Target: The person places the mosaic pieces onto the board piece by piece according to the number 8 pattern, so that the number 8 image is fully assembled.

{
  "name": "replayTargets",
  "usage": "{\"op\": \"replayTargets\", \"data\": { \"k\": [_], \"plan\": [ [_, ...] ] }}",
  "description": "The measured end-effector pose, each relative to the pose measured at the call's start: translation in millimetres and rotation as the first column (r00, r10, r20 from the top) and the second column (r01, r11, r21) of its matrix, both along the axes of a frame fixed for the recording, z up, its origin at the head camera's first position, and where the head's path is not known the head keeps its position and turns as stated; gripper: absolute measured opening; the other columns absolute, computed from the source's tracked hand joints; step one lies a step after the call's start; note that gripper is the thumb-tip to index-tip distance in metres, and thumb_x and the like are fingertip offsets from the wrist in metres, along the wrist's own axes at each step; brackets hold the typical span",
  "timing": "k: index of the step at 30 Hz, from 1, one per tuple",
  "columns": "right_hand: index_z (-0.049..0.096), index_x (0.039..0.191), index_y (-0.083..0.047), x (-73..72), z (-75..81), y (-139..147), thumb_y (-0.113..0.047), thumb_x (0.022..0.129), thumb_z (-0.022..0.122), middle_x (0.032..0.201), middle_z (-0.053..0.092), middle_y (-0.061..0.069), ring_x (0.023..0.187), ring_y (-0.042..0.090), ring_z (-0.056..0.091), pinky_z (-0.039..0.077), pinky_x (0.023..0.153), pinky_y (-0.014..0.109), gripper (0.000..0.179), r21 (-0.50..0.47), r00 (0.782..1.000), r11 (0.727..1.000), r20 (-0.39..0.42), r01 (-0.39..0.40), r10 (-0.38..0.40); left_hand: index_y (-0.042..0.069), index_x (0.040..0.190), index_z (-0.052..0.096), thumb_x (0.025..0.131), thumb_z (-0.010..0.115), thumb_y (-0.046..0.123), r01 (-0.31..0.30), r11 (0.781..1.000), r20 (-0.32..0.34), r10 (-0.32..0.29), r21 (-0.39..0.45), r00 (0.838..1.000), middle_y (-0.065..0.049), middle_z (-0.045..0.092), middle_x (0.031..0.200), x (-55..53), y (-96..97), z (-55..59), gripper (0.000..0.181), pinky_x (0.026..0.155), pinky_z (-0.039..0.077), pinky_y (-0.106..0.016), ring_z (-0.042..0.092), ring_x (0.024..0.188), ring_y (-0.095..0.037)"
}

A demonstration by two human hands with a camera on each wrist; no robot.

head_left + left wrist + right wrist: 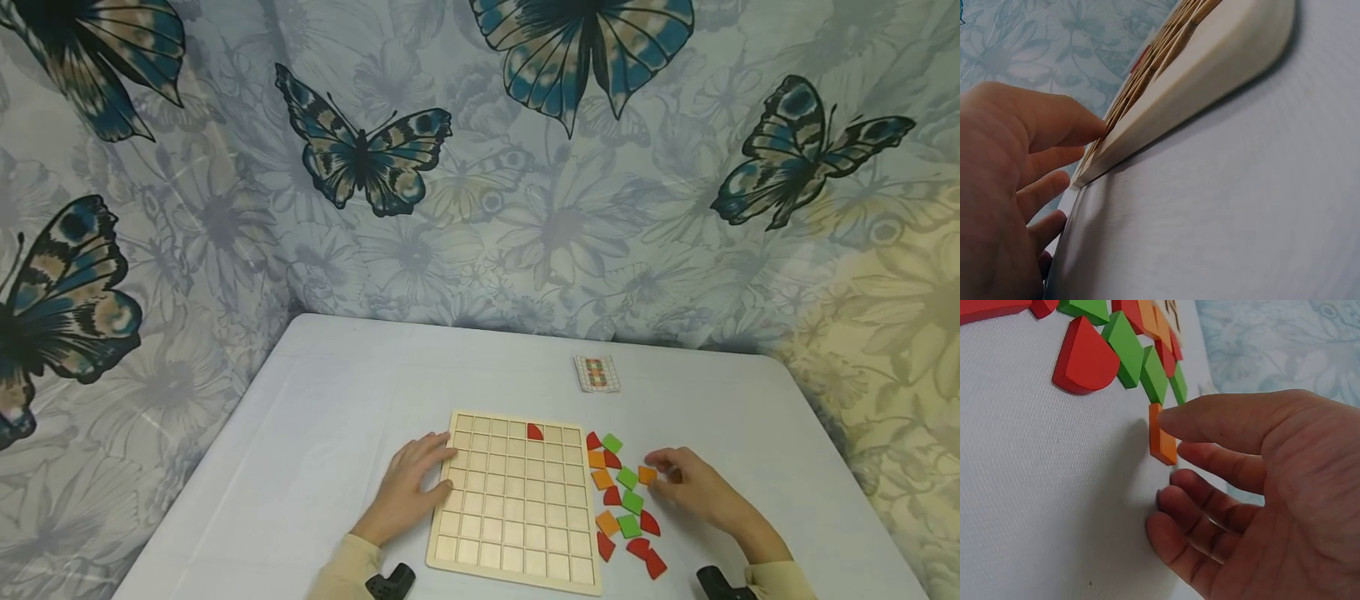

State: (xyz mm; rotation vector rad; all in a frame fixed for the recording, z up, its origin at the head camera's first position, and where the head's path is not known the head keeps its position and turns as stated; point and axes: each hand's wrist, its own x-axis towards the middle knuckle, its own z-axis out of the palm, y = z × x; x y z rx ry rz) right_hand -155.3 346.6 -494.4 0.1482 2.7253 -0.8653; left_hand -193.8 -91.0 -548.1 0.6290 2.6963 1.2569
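My left hand [407, 485] rests at the left edge of a wooden grid board [517, 581]. Its fingers are spread, with thumb and fingertips touching the frame; the left wrist view shows the thumb [1072, 122] against the raised rim. One red quarter-circle tile [535, 432] sits in a cell of the top row. Right of the board, my right hand [697, 487] pinches an orange square tile [647, 475] at the outer side of the loose pieces. In the right wrist view the thumb [1210, 422] lies over the orange tile [1163, 440], and the other fingers are curled.
Several loose red quarter-circles [650, 523], green squares [632, 502] and orange squares [602, 480] lie along the board's right side. A small patterned card [597, 374] lies behind the board. Butterfly-printed cloth [555, 208] hangs behind the white table [360, 375].
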Motion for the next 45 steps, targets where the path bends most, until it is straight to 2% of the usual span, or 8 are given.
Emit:
{"op": "replayTargets", "data": {
  "k": [6,12,20,28,33,45],
  "plan": [
    [0.063,0.123,0.002,1.7,1.1,-1.0,-0.013,0.086,0.077,0.109,0.059,0.011,0.095,0.022,0.052,0.053,0.08,0.034,0.042,0.008,1.0,1.0,-0.006,-0.006,0.006,0.018,0.134,0.063,0.091,0.072,0.022,0.037,0.999,-0.007,-0.037,-0.022,0.999,-0.001,0.043,0.161,-0.1,-1.9,-0.6,0.044,0.128,0.011,-0.058,0.028,0.155,-0.03],
    [0.066,0.118,-0.002,2.8,1.7,-4.1,-0.013,0.087,0.076,0.105,0.059,0.009,0.093,0.022,0.052,0.053,0.077,0.031,0.035,0.036,1.0,0.999,-0.03,-0.002,0.004,0.019,0.132,0.065,0.09,0.073,0.025,0.042,0.998,-0.026,-0.043,-0.043,0.999,-0.001,0.043,0.161,0.1,-1.7,-1.8,0.043,0.127,0.012,-0.061,0.028,0.154,-0.03],
    [0.064,0.113,-0.002,3.6,-0.3,-5.4,-0.01,0.086,0.077,0.101,0.058,0.007,0.088,0.02,0.051,0.047,0.068,0.022,0.031,0.054,0.997,0.999,-0.072,0.004,0.0,0.019,0.132,0.065,0.089,0.074,0.024,0.032,0.998,-0.023,-0.033,-0.051,0.999,-0.001,0.043,0.16,0.7,-1.6,-0.1,0.044,0.128,0.012,-0.06,0.029,0.155,-0.029],
    [0.061,0.11,-0.001,0.0,-0.1,-6.8,-0.005,0.088,0.071,0.091,0.06,0.005,0.085,0.019,0.051,0.046,0.065,0.022,0.024,0.015,0.996,0.999,-0.073,0.048,-0.047,0.022,0.124,0.068,0.089,0.074,0.023,0.033,0.999,-0.021,-0.034,-0.037,0.999,-0.001,0.044,0.16,0.3,-2.0,0.3,0.036,0.128,0.012,-0.059,0.029,0.155,-0.03],
    [0.064,0.114,0.0,-4.2,4.7,-8.2,-0.004,0.09,0.068,0.092,0.062,0.006,0.085,0.019,0.052,0.046,0.063,0.021,0.025,-0.007,0.992,0.999,-0.117,0.037,-0.037,0.023,0.117,0.068,0.087,0.075,0.023,0.018,1.0,0.006,-0.018,-0.008,1.0,-0.002,0.043,0.16,0.4,-1.4,2.0,0.03,0.127,0.011,-0.062,0.026,0.155,-0.032],
    [0.067,0.114,-0.004,-19.8,21.2,-32.1,-0.023,0.094,0.073,0.099,0.07,0.005,0.088,0.015,0.058,0.05,0.064,0.021,0.028,-0.101,0.98,0.994,-0.198,-0.03,0.009,0.024,0.109,0.067,0.084,0.078,0.027,0.005,1.0,0.021,-0.005,-0.008,1.0,-0.003,0.044,0.158,-0.4,-0.5,0.3,0.027,0.125,0.013,-0.066,0.026,0.155,-0.035]
  ]
}}
